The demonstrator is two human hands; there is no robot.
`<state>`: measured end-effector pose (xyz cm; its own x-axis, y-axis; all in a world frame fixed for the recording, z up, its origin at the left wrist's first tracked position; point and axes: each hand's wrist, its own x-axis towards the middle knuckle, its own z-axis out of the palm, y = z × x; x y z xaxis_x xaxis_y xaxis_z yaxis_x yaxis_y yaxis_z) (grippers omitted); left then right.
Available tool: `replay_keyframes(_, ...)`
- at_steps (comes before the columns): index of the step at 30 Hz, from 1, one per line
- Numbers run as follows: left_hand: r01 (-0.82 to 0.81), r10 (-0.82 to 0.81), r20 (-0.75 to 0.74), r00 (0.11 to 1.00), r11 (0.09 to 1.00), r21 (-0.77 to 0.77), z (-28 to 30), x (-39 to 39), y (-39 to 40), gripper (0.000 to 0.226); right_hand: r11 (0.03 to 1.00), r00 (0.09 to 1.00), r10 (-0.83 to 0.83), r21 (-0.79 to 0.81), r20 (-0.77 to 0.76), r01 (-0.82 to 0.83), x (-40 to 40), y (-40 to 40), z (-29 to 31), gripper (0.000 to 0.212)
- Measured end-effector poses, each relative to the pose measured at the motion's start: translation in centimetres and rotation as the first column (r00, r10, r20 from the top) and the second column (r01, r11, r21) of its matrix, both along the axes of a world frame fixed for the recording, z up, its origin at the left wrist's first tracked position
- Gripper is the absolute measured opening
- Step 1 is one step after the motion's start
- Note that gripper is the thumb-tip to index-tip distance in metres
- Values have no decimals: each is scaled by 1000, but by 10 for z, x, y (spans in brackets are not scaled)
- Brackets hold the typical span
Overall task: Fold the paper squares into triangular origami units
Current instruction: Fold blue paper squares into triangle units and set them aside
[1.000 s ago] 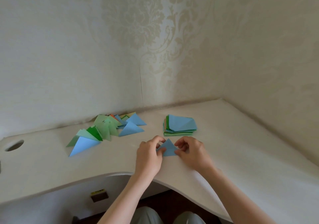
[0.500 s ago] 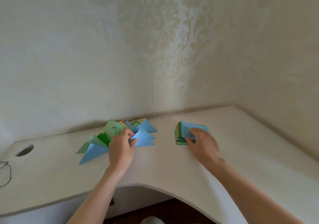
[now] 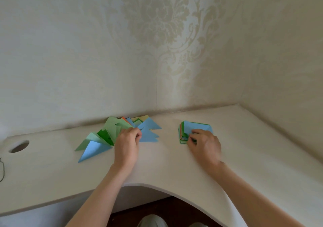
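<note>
I see the pale corner desk (image 3: 174, 170), unlabelled. At ten o'clock, my left hand (image 3: 126, 147) rests curled fingers on the pile of folded blue and green paper triangles (image 3: 111, 134). At two o'clock, my right hand (image 3: 204, 145) pinches the stack of coloured paper squares (image 3: 194, 126).

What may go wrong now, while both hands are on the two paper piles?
1. The right hand pinches the near edge of the stack of coloured paper squares; it might lift several sheets, not one.
2. The left hand rests among the loose pile of folded paper triangles; pulling back could scatter them.
</note>
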<state>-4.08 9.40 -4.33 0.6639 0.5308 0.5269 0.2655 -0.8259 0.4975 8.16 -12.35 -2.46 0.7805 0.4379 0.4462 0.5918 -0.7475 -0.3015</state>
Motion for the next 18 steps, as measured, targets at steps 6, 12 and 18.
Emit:
replay_keyframes(6,28,-7,-134,991,987,156,8,-10,-10,17,998,996,-52,42,-69,55,-1,2,5,15)
replay_keyframes(12,62,36,-369,929,966,251,6,-18,-28,69,983,999,18,184,-42,-10,-3,-16,16,9)
replay_keyframes(18,56,-17,-209,978,982,179,7,-11,-44,34,961,956,112,214,272,-173,-25,-47,24,8)
